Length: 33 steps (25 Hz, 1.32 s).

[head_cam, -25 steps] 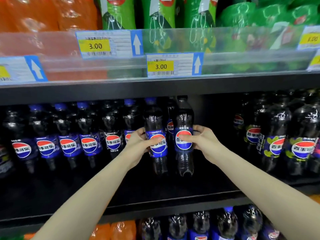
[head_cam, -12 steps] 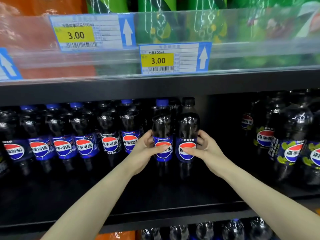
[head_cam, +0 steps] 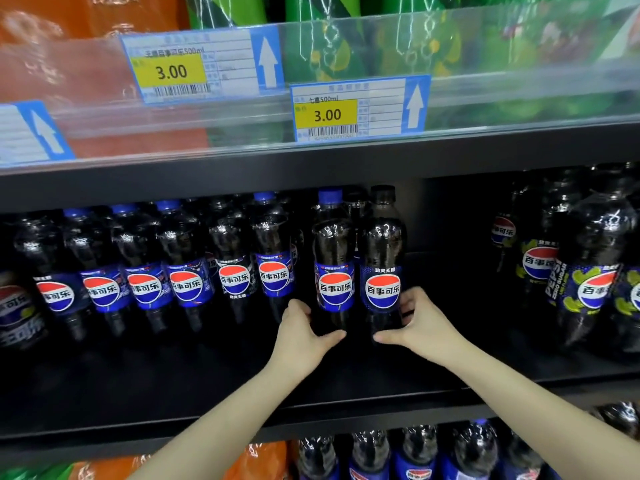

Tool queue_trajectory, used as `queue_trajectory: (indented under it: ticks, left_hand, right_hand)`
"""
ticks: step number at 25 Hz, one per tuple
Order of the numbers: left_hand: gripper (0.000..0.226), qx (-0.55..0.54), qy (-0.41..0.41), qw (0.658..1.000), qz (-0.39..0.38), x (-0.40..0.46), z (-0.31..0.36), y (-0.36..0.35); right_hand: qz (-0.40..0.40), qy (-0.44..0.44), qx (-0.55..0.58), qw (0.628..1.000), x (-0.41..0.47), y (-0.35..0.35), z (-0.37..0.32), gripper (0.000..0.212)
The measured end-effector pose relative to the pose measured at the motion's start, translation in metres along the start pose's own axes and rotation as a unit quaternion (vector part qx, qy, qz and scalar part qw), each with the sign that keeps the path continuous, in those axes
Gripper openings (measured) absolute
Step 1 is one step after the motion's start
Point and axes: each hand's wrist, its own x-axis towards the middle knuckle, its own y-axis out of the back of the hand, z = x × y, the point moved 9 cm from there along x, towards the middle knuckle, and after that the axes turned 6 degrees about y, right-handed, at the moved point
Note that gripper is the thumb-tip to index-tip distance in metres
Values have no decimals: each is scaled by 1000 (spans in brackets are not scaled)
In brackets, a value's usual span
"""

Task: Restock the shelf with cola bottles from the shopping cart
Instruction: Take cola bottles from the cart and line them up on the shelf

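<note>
Each hand (head_cam: 304,336) (head_cam: 420,327) grips a cola bottle (head_cam: 334,268) (head_cam: 382,265)

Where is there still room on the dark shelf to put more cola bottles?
The widest bare patch is the gap right of the black-capped bottle, before the lime-label bottles. The front strip of the shelf is also bare. Left of the blue-capped bottle it is crowded: the cola row stands side by side.

A shop's drinks aisle: black metal shelves (head_cam: 207,386) hold rows of dark cola bottles (head_cam: 187,271), with yellow "3.00" price tags (head_cam: 325,114) clipped above.
</note>
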Motion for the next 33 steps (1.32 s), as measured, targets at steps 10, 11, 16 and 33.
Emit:
queue_trajectory:
  ticks: [10, 11, 16, 33]
  left_hand:
    - [29, 63, -11, 995, 71, 22, 20, -12]
    - [28, 70, -7, 995, 76, 25, 21, -13]
    - [32, 136, -12, 987, 90, 36, 24, -20]
    - [44, 245, -9, 968, -48, 2, 42, 22]
  right_hand:
    - [36, 5, 33, 999, 45, -10, -4, 59]
    - [37, 6, 32, 999, 50, -11, -5, 58]
    - [41, 5, 6, 999, 69, -14, -9, 55]
    - [-10, 18, -207, 978, 15, -1, -67, 38]
